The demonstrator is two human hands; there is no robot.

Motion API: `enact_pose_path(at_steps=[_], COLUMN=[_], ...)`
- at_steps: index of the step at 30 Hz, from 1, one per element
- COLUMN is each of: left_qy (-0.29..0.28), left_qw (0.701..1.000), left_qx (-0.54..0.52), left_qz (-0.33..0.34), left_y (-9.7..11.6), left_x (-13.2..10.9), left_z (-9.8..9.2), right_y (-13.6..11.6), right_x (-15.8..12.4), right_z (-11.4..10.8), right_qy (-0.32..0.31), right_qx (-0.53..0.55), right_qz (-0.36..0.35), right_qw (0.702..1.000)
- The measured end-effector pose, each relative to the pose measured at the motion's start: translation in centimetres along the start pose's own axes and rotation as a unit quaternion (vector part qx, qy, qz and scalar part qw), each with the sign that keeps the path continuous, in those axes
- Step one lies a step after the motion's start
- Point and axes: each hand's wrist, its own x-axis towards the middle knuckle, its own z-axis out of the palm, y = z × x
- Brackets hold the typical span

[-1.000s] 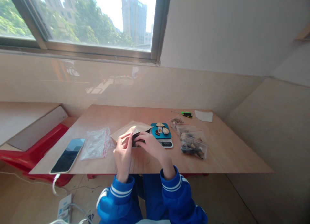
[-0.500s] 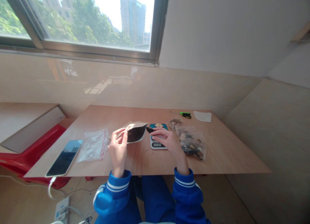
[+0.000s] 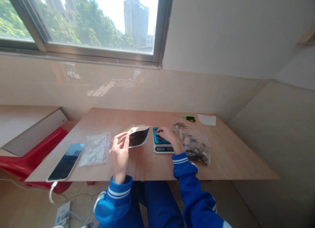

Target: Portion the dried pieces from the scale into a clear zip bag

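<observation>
My left hand pinches the edge of an open pouch, pale outside and dark inside, tilted with its mouth facing right. What lies inside the pouch cannot be made out. Over the blue platform of a small white kitchen scale, my right hand reaches down with fingers closed on a small dark piece with a lighter edge. My fingers partly hide the piece and the platform around it. The scale's display faces me, but its reading is too small to tell.
Several zip bags of dried brown pieces lie right of the scale. Behind them are a green-and-black screwdriver and white paper. Clear plastic bags and a phone on a white cable lie left. A red stool stands beside the table.
My right hand has moved from beside the pouch's mouth back onto the scale's platform, covering where a pale piece lay. My left hand and the pouch have stayed nearly still.
</observation>
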Motion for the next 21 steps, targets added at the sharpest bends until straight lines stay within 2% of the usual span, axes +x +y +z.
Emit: enact_pose_path(at_steps=[6,14,16,18,19,21], left_qy=[-0.003,-0.012,-0.010,-0.012,-0.015,-0.024], left_qw=[1.000,1.000,1.000,1.000,1.000,1.000], left_qx=[0.010,0.000,-0.001,-0.001,0.000,0.000], left_qz=[0.002,0.008,0.005,0.006,0.006,0.007], left_y=[-0.2,-0.1,-0.1,-0.1,-0.1,0.0], left_x=[0.0,-0.2,-0.2,-0.2,-0.3,-0.5], left_z=[-0.2,-0.2,-0.1,-0.1,0.0,0.1], right_y=[0.2,-1.3,-2.7,-4.8,-6.0,-8.6], right_x=[0.0,-1.8,-2.9,-4.5,-5.4,-6.9], right_z=[0.8,-0.4,-1.0,-1.6,-1.9,-2.1], right_qy=[0.021,0.064,0.093,0.114,0.113,0.058], right_qx=[-0.073,-0.082,-0.034,0.068,0.128,0.207], right_qz=[-0.020,-0.046,-0.068,-0.107,-0.133,-0.191], right_qw=[0.997,0.993,0.993,0.985,0.976,0.958])
